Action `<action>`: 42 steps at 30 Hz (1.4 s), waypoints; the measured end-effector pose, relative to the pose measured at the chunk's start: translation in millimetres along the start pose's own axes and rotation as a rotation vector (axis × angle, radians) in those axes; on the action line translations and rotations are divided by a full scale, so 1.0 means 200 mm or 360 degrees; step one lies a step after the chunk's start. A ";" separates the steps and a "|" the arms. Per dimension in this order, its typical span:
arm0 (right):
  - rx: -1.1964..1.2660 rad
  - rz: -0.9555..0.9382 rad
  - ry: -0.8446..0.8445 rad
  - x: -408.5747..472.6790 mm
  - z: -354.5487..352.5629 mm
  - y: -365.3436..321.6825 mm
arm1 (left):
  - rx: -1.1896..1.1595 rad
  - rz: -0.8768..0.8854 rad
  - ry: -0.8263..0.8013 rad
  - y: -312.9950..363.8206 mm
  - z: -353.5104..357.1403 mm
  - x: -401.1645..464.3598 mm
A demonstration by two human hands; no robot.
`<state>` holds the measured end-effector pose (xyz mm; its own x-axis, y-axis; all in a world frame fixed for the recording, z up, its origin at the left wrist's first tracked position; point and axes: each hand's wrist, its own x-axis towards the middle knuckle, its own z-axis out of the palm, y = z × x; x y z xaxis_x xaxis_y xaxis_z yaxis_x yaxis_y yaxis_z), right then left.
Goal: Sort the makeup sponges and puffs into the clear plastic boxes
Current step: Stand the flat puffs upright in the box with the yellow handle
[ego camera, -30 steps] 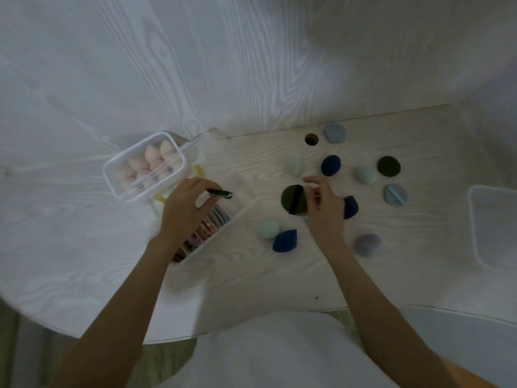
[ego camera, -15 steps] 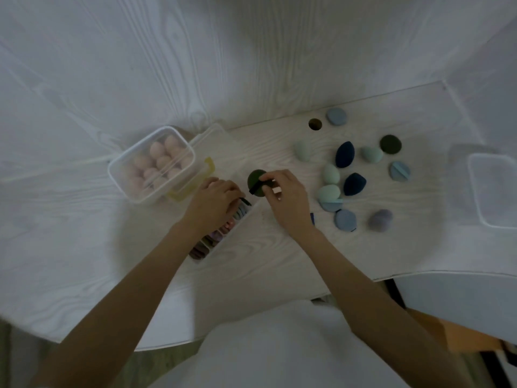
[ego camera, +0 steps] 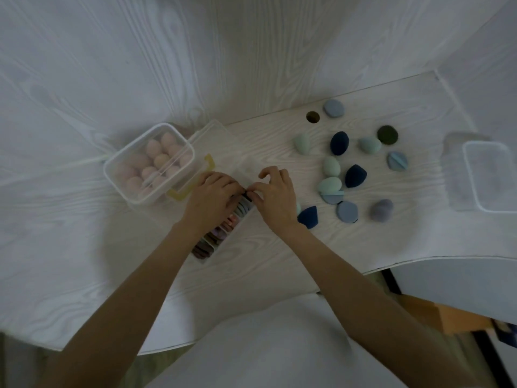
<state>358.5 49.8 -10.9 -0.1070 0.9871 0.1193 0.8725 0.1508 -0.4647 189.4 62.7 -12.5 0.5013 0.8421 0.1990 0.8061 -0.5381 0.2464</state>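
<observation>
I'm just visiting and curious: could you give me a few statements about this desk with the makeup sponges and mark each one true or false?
1. The clear plastic box with the yellow handle holds pink egg-shaped sponges. True.
2. Both hands, left hand and right hand, meet over the narrow clear box of flat puffs. True.
3. The dark green round puff lies inside a box. False: it lies loose on the white wooden desk.
4. The clear box at the right edge is packed with sponges. False: none show in it.
</observation>
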 end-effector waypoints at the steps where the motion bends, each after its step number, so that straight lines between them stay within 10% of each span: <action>1: 0.0012 -0.0025 -0.0017 0.00 0.00 0.01 | -0.0037 -0.0049 0.0000 0.02 -0.01 0.00; 10: 0.0365 -0.0122 -0.0113 -0.09 -0.39 0.34 | -0.0447 -0.0335 0.0153 0.41 0.04 0.14; 21: -0.0230 0.0506 -0.0076 0.22 -0.74 1.39 | -0.0298 -0.0488 -0.0557 0.75 0.32 0.50; 28: -0.0327 0.0350 -0.0543 0.48 -0.66 1.59 | -0.0282 -0.0120 -0.0204 0.97 0.37 0.76; 42: 0.0141 0.0533 0.0193 0.15 -0.96 1.53 | -0.0279 -0.0285 -0.0626 1.37 0.75 1.37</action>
<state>714.5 114.5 19.5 0.2399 0.9696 0.0484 0.8042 -0.1706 -0.5694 595.2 151.1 -32.0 0.4677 0.8541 -0.2277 0.8423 -0.3525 0.4077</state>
